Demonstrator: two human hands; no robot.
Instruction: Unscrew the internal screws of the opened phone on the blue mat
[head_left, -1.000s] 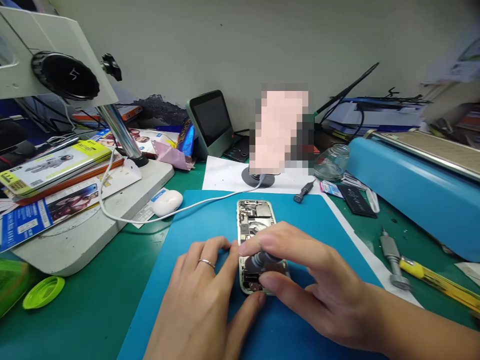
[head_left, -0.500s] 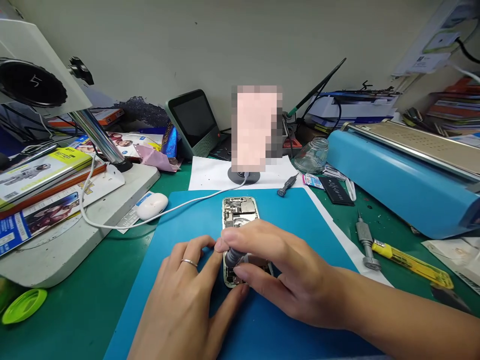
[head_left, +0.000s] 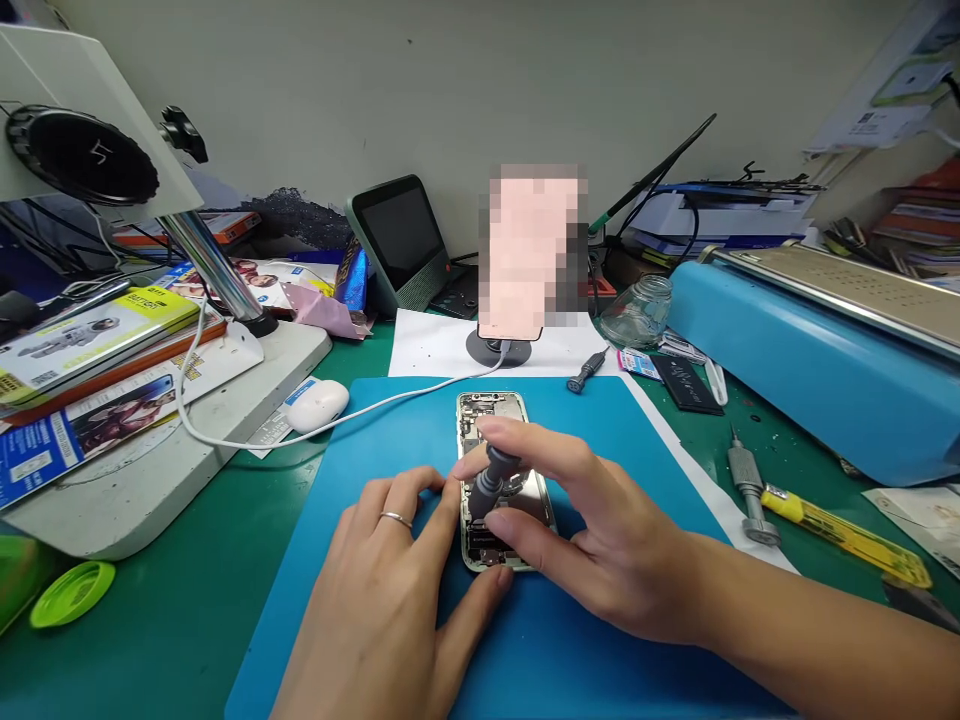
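Note:
An opened phone (head_left: 491, 405) with its inner parts exposed lies on the blue mat (head_left: 390, 425). Between the thumb and fingers of my right hand (head_left: 600, 530) is a dark grey screwdriver (head_left: 489, 487), tilted over the lower left part of the phone. Its tip is too small to make out. My left hand (head_left: 397, 570), with a ring on one finger, rests on the mat. The index finger touches the phone's left edge and the thumb its bottom edge, holding the phone between them.
Behind the mat a phone (head_left: 517, 250) stands on a round stand, its white cable (head_left: 390, 400) curving left. A second screwdriver (head_left: 586, 370), a third screwdriver (head_left: 748, 490), a yellow cutter (head_left: 847, 535) and a blue machine (head_left: 795, 370) sit at the right. A microscope base (head_left: 150, 480) is left.
The screwdriver now stands more upright, and my right fingers have risen and spread along it. The whole view has shifted slightly, with things appearing farther right.

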